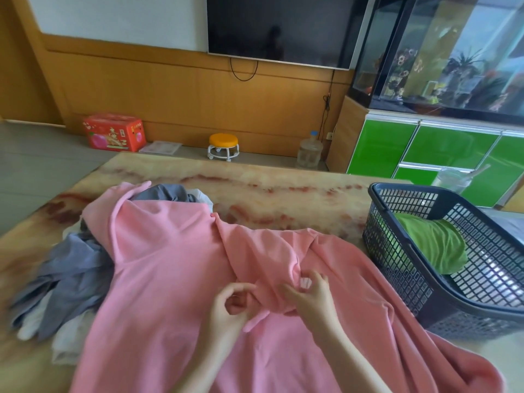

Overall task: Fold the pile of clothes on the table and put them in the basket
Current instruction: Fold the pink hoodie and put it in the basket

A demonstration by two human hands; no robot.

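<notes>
The marble-patterned table (283, 194) filled the lower view; over most of its near side lay a pink garment (170, 265), spread wide and rumpled, its far end draped across the pile of clothes and its near edge hanging off toward the person. On the wooden wall behind hung a dark television (283, 26); to its right stood a fish tank (439, 52) on a green-fronted cabinet (425, 148).

A dark mesh basket (425, 279) sat at the table's right edge, just beside the pink cloth; a folded green garment (433, 245) lay inside it, against the far wall. The pile of grey and white clothes (71, 268) lay heaped at the left, partly under the pink garment, with a grey piece also showing at the far end.

A red box (113, 136) rested on the floor by the wall.

Both hands met over a raised fold near the middle of the pink garment; the left hand (226, 304) had fingers and thumb curled in, nipping the edge of the fold, and the right hand (309, 296) gripped the bunched cloth from the other side — a small pale label showed between its fingers.

Smaller still, on the floor beyond the table — an orange-topped stool (223, 146) and a clear water bottle (309, 151).
</notes>
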